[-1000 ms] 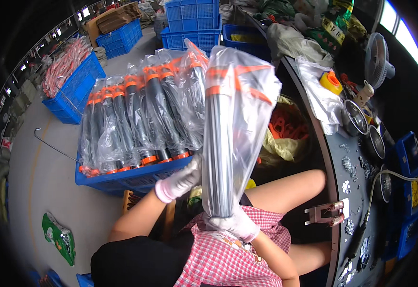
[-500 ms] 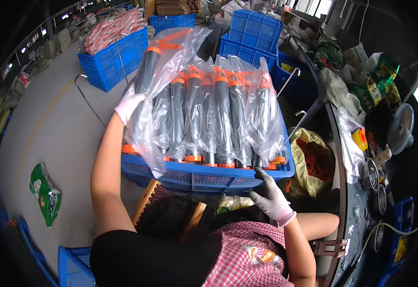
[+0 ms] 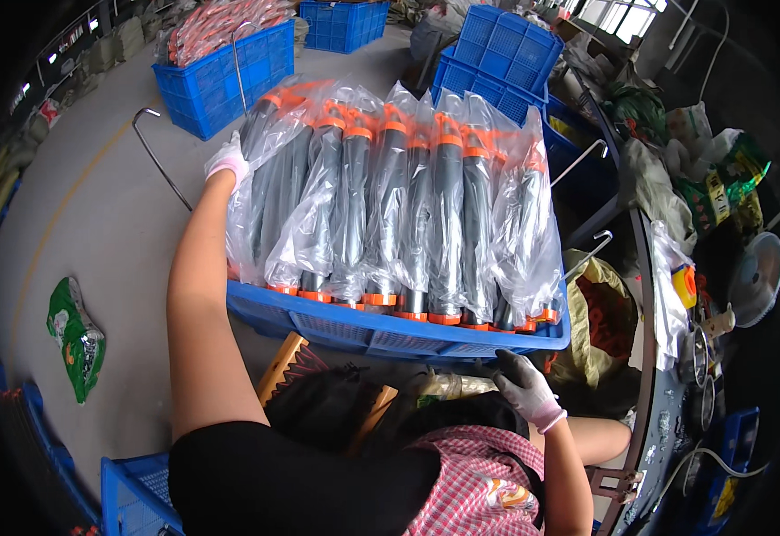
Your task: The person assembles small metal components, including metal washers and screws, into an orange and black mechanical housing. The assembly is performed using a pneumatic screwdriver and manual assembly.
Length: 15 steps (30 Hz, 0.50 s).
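Observation:
A blue crate (image 3: 390, 335) in front of me carries a row of grey tubes with orange ends, each in a clear plastic bag. My left hand (image 3: 227, 163), in a white glove, is closed at the side of the leftmost bagged tube (image 3: 263, 179); its fingers are partly hidden by the plastic. That tube lies along the crate's left side with the others. Below the crate's right front corner is my right hand (image 3: 528, 393), in a white glove with dark fingertips. It holds nothing, and its fingers are stretched out and apart.
Metal hooks (image 3: 159, 156) stand out beside the crate. Another blue crate (image 3: 229, 85) of bagged orange-ended pieces is at the far left, and stacked blue crates (image 3: 506, 54) are behind. A yellowish sack (image 3: 586, 344) sits right, beside a cluttered bench (image 3: 667, 420). A green bag (image 3: 77, 339) lies on the floor.
My left hand has lowered the bagged tube from above the row to the crate's left end. My right hand has shifted slightly right and down. The view has moved too.

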Tool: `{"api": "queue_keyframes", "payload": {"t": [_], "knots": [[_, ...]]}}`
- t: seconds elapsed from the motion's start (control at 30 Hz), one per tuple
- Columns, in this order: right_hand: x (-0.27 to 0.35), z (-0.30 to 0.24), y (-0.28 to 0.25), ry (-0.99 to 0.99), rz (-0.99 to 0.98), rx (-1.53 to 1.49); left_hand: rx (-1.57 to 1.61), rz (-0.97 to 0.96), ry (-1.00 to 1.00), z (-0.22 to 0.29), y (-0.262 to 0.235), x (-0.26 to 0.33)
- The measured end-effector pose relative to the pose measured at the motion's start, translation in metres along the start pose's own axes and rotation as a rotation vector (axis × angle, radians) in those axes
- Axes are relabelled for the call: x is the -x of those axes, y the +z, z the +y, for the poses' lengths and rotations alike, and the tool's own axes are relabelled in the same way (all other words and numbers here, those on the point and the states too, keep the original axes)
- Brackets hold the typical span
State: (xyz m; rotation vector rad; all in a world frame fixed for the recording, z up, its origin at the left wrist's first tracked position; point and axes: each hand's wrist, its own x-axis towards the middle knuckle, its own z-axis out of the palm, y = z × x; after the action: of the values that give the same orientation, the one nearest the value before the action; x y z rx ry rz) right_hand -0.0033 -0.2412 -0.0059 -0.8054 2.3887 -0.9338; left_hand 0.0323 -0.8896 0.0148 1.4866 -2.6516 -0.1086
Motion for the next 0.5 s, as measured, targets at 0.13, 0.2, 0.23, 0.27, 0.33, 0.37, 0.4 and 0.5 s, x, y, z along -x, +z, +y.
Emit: {"api": "queue_keyframes", "payload": {"t": [0.13,0.2,0.23,0.27,0.33,0.37,0.4,0.5], "knots": [[0.025,0.015,0.005,-0.066,-0.009,0.032,-0.283,0.025,-0.136,0.034,0.01,-0.019],[0.038,0.017,0.002,-0.074,-0.02,0.058,-0.393,0.046,-0.124,0.055,0.002,-0.001],[0.049,0.014,-0.004,-0.103,-0.017,0.092,-0.31,0.142,-0.032,0.069,-0.007,0.02],[0.063,0.011,-0.011,-0.075,-0.012,0.01,-0.244,0.293,0.059,0.084,-0.009,0.03],[0.09,0.023,-0.016,-0.064,0.074,-0.108,0.169,0.775,0.576,0.151,-0.017,0.087],[0.099,0.019,-0.018,-0.056,0.105,-0.127,0.531,0.872,0.808,0.188,-0.023,0.147],[0.111,0.022,-0.02,-0.027,0.152,-0.125,0.806,0.803,1.01,0.228,-0.034,0.212],[0.14,0.039,-0.022,0.022,0.302,-0.187,1.175,0.307,1.578,0.343,-0.021,0.373]]}}
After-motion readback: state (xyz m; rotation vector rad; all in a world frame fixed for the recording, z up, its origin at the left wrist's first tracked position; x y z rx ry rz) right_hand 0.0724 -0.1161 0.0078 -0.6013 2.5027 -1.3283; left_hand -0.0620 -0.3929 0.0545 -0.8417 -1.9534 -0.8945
